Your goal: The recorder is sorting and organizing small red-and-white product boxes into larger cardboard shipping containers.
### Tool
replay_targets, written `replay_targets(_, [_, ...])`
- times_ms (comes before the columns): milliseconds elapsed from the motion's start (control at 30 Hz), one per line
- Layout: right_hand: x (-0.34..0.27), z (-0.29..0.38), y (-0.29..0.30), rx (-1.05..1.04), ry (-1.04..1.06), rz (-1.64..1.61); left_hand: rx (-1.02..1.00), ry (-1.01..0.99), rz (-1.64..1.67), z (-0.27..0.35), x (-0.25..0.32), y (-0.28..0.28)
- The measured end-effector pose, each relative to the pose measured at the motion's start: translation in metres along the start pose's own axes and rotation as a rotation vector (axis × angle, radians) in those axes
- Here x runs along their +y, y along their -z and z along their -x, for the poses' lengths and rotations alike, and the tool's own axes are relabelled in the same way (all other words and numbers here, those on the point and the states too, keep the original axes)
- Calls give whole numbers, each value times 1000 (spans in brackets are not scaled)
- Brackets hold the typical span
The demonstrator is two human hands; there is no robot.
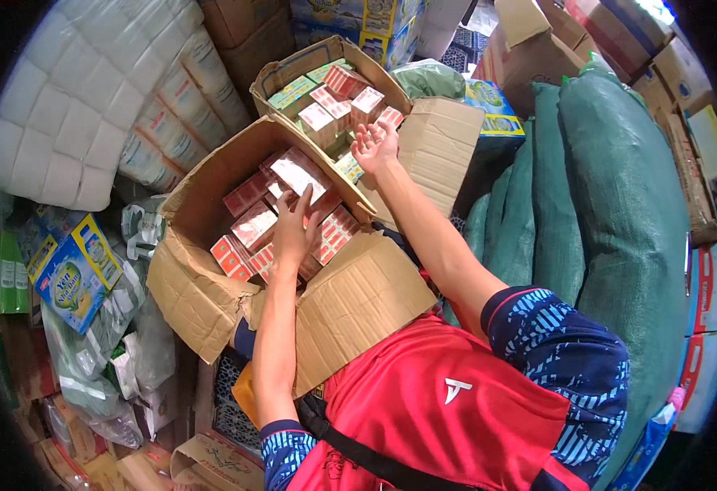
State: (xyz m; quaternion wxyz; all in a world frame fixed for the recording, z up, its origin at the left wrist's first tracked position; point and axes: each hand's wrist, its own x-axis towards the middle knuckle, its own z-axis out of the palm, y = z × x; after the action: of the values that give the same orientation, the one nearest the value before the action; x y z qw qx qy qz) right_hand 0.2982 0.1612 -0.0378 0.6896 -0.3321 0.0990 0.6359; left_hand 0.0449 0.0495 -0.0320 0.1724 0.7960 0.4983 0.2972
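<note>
My left hand reaches into the nearer open cardboard carton, fingers spread. Its fingertips are at the near end of a glossy, plastic-wrapped red pack; whether they touch it is unclear. More wrapped bundles of small red boxes lie at different angles around and under that hand. My right hand is above the near right side of the farther carton, palm up, fingers loosely curled, with nothing seen in it. That carton holds red-and-white packs and green-and-yellow boxes.
Carton flaps fold out towards my body and right. Tall stuffed green sacks stand at the right. Wrapped white packages are piled at the left, above a blue-and-yellow drink carton and clear plastic bags.
</note>
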Motion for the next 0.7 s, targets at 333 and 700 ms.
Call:
replay_targets(333, [-31,-35,-25,237,-287,-409,257,112,29,-7,-7,0])
replay_targets(700, [-57,-61,-8,155,-386,-421,347,234,4,-28,6,-5])
